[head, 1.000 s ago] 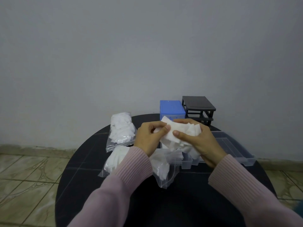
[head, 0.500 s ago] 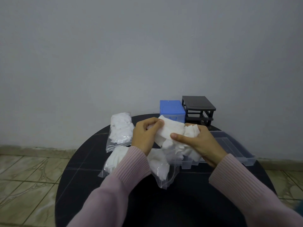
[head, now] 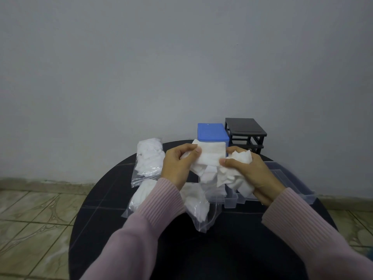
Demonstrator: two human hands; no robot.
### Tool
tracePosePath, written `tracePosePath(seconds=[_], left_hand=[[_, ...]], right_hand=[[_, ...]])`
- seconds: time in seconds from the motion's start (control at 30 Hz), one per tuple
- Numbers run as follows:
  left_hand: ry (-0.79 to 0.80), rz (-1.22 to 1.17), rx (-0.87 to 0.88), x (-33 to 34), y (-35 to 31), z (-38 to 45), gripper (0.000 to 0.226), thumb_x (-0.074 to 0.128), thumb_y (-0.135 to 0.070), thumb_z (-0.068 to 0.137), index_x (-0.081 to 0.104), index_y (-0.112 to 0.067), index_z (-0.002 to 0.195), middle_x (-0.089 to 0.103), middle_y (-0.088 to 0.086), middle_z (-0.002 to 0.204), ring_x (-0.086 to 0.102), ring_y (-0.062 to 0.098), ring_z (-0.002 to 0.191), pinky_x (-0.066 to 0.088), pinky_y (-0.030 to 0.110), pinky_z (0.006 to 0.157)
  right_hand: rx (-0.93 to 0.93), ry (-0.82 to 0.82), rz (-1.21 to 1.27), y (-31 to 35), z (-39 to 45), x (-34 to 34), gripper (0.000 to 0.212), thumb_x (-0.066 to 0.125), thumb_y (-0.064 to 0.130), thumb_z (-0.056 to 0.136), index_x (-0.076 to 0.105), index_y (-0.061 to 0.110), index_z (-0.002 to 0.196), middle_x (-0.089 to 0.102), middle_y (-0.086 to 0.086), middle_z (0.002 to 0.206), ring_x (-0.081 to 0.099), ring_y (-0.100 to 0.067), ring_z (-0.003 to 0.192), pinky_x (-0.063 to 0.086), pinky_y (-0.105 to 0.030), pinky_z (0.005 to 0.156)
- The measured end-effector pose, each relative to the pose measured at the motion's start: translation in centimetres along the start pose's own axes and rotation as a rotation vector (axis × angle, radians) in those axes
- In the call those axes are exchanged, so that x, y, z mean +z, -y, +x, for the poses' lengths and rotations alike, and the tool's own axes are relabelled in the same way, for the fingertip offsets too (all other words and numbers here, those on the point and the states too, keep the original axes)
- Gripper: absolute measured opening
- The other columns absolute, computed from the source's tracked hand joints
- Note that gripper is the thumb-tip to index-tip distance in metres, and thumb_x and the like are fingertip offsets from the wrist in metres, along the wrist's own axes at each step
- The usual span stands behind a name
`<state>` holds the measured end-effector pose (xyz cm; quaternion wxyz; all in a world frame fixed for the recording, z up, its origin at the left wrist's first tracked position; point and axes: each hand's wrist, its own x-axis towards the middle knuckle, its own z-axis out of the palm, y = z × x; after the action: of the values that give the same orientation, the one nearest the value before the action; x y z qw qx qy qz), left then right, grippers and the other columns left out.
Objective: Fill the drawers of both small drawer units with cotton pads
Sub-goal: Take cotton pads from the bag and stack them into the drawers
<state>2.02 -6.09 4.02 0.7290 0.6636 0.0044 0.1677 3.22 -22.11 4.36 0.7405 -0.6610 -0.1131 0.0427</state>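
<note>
**Q:** So, what are the hands doing, and why are they held that way?

**A:** Both hands are raised above a round black bench [head: 201, 249]. The left hand [head: 177, 164] pinches one edge of a flat white cotton pad [head: 211, 155] between thumb and fingers. The right hand [head: 248, 170] pinches the opposite edge with its thumb while its curled fingers cradle a loose bunch of cotton pads [head: 232, 176]. My guess is that one pad is being peeled off the bunch so it goes into a drawer flat.

**Q:** Where are the drawers?

**A:** Two clear drawers [head: 282, 178] lie on the bench directly below and beyond the right hand, pulled out of their units, probably for easy filling. I cannot tell how full they are. Behind the hands stand a blue drawer unit [head: 212, 132] and, beside it, a black drawer unit [head: 245, 130] whose slots look empty.

**Q:** And the supply of pads?

**A:** An opened clear bag [head: 197, 205] of pads lies under the left wrist. A second full bag [head: 149, 158] sits beyond the left hand, within reach.

**Q:** Any brands or writing?

**A:** None can be read on anything.
</note>
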Motion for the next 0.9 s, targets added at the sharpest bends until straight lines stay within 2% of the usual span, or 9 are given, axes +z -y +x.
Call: tracePosePath(seconds=[0.1, 0.2, 0.3, 0.4, 0.5, 0.67, 0.8, 0.9], left_hand=[[0.054, 0.016, 0.012, -0.1, 0.1, 0.0, 0.024, 0.054, -0.001, 0.091, 0.067, -0.019, 0.084, 0.067, -0.003, 0.086, 0.062, 0.01, 0.08, 0.052, 0.016, 0.071], [0.097, 0.053, 0.041, -0.5, 0.2, 0.1, 0.029, 0.053, 0.007, 0.089, 0.066, -0.016, 0.1, 0.067, 0.002, 0.097, 0.063, 0.012, 0.083, 0.053, 0.017, 0.063], [0.099, 0.028, 0.04, -0.8, 0.2, 0.1, 0.039, 0.059, 0.012, 0.082, 0.06, -0.014, 0.112, 0.069, 0.006, 0.094, 0.064, 0.012, 0.078, 0.051, 0.017, 0.057], [0.067, 0.008, -0.019, -1.0, 0.2, 0.3, 0.051, 0.067, 0.013, 0.076, 0.054, -0.012, 0.118, 0.068, 0.006, 0.087, 0.065, 0.009, 0.07, 0.051, 0.016, 0.055], [0.071, 0.012, -0.099, -1.1, 0.1, 0.4, 0.051, 0.071, 0.013, 0.071, 0.056, -0.008, 0.115, 0.069, 0.004, 0.085, 0.066, 0.005, 0.061, 0.052, 0.016, 0.055], [0.158, 0.032, -0.236, -1.2, 0.2, 0.4, 0.037, 0.064, 0.018, 0.074, 0.063, -0.005, 0.104, 0.069, 0.009, 0.091, 0.065, 0.017, 0.075, 0.056, 0.027, 0.07], [0.252, 0.005, -0.322, -1.1, 0.4, 0.5, 0.034, 0.053, 0.021, 0.079, 0.062, -0.004, 0.1, 0.067, 0.012, 0.092, 0.063, 0.023, 0.085, 0.056, 0.026, 0.065], [0.349, 0.004, -0.347, -0.9, 0.2, 0.2, 0.032, 0.05, 0.019, 0.082, 0.063, -0.005, 0.097, 0.066, 0.008, 0.088, 0.062, 0.017, 0.082, 0.056, 0.021, 0.063]], right_hand=[[0.012, -0.009, 0.009, 0.2, 0.1, -0.2, 0.006, 0.066, 0.005, 0.08, 0.065, 0.009, 0.085, 0.068, -0.006, 0.077, 0.062, -0.017, 0.066, 0.052, -0.021, 0.054], [-0.005, -0.031, 0.028, 0.6, 0.1, -0.6, 0.002, 0.066, 0.01, 0.08, 0.066, 0.012, 0.081, 0.068, -0.003, 0.071, 0.062, -0.012, 0.058, 0.051, -0.019, 0.052], [-0.011, -0.05, 0.044, 0.9, 0.3, -1.1, 0.01, 0.068, 0.018, 0.077, 0.064, 0.011, 0.084, 0.066, -0.001, 0.068, 0.06, -0.011, 0.057, 0.05, -0.019, 0.05], [-0.039, 0.031, -0.001, 1.1, 0.2, -1.4, 0.022, 0.066, 0.027, 0.071, 0.063, 0.011, 0.087, 0.065, 0.001, 0.069, 0.059, -0.01, 0.061, 0.049, -0.018, 0.052], [-0.076, 0.162, -0.086, 1.3, 0.0, -1.6, 0.019, 0.062, 0.027, 0.072, 0.064, 0.012, 0.085, 0.065, 0.001, 0.07, 0.059, -0.008, 0.061, 0.049, -0.017, 0.054], [-0.107, 0.33, -0.247, 1.4, -0.2, -1.7, 0.017, 0.061, 0.025, 0.076, 0.064, 0.01, 0.084, 0.063, 0.0, 0.073, 0.059, -0.01, 0.063, 0.05, -0.02, 0.052], [-0.151, 0.338, -0.368, 1.1, -0.1, -1.9, 0.02, 0.06, 0.028, 0.078, 0.065, 0.01, 0.085, 0.062, 0.003, 0.069, 0.058, -0.009, 0.059, 0.048, -0.02, 0.051], [-0.173, 0.316, -0.42, 1.1, 0.1, -2.1, 0.012, 0.06, 0.021, 0.083, 0.066, 0.012, 0.083, 0.063, 0.007, 0.063, 0.057, -0.005, 0.054, 0.047, -0.017, 0.049]])
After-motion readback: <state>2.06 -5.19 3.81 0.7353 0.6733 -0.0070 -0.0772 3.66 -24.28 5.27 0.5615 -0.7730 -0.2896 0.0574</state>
